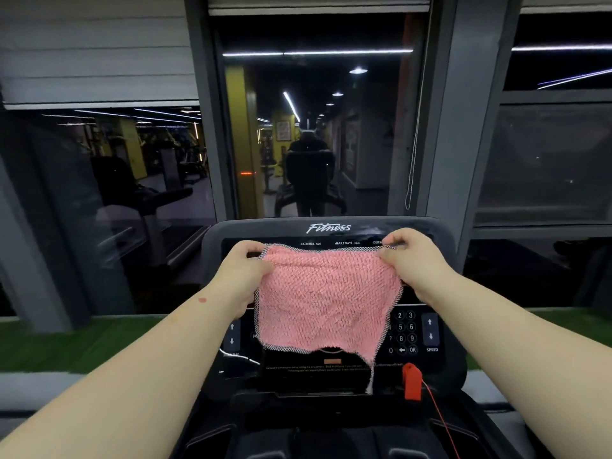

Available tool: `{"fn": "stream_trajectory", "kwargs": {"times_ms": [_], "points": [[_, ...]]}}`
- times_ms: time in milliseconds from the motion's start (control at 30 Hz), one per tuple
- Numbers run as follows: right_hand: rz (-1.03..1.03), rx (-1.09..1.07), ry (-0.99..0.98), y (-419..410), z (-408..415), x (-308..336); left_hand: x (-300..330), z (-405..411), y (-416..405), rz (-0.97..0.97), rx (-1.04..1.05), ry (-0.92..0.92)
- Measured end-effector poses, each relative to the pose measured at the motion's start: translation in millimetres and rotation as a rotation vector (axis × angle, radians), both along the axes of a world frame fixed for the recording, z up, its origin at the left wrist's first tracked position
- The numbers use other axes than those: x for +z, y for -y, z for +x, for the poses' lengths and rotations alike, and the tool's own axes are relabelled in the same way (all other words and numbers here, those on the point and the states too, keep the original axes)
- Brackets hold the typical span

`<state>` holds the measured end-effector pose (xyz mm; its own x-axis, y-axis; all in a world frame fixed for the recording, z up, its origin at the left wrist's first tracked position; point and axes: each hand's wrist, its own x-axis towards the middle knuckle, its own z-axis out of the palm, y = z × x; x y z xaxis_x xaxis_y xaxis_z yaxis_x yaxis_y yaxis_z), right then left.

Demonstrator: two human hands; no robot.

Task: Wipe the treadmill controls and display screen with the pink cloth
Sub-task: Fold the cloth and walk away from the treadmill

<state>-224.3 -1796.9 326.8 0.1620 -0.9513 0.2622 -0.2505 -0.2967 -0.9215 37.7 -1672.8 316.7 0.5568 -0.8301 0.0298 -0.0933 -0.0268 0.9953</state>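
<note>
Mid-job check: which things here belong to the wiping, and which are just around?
Job: pink cloth, pinched by left hand and right hand; treadmill console; number keypad.

Just around: red safety clip; window blind cord.

The treadmill console [440, 233] reads "Fitness", "CALORIES", "HEART RATE", keypad [405, 332] digits, "OK" and "SPEED".

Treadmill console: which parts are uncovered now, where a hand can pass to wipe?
Uncovered: the top strip above the pink cloth, the number keypad with the SPEED arrows at right. Crowded: beside the red safety key and its cord.
</note>
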Motion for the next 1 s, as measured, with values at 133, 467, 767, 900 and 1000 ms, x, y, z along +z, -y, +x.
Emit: {"fn": "stream_trajectory", "kwargs": {"times_ms": [133,467,767,900,1000], "points": [[-0.134,0.016,-0.107,7,5,-5,-3,-8,10,-0.028,0.039,-0.048],[-0.317,-0.036,-0.384,29,16,-1,-13,0,28,-0.066,0.196,0.817],[-0.520,0.027,-0.661,37,21,-11,-22,-2,41,0.007,0.283,0.968],[-0.478,-0.017,-0.650,43,22,-12,-20,-2,48,0.001,0.339,0.890],[-0.454,-0.055,-0.592,47,25,-11,-19,0,50,0.024,0.367,0.874]]}}
